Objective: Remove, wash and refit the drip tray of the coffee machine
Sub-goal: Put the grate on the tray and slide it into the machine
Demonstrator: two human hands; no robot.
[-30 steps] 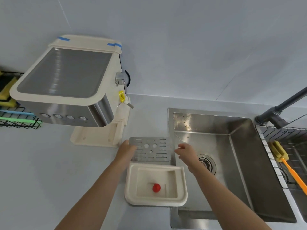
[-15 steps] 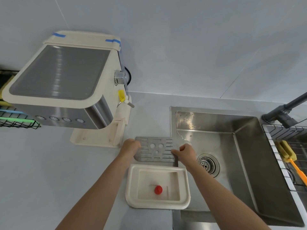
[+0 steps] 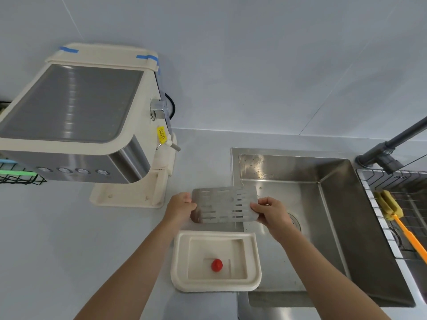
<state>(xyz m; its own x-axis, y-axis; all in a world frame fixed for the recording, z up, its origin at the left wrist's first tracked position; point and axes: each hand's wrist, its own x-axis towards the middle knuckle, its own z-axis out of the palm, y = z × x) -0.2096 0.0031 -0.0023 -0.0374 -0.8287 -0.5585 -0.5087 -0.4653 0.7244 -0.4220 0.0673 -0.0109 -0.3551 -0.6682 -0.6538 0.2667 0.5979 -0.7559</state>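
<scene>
The slotted metal grate (image 3: 225,204) of the drip tray is held up off the counter, tilted, between both hands. My left hand (image 3: 181,207) grips its left edge and my right hand (image 3: 271,212) grips its right edge. Below it the cream drip tray (image 3: 180,266) lies on the counter at the sink's edge, with a red float (image 3: 216,265) inside. The cream and steel coffee machine (image 3: 76,125) stands at the left, its base slot without the tray.
A steel sink (image 3: 323,215) with a drain lies to the right, a dark faucet (image 3: 388,148) above it. A wire rack (image 3: 411,204) at far right holds a yellow brush with an orange handle (image 3: 397,218). A black wire basket (image 3: 18,176) sits at far left.
Both hands closed on the grate's ends and lifted it from the counter, tipping it up toward me. The tray stayed where it was.
</scene>
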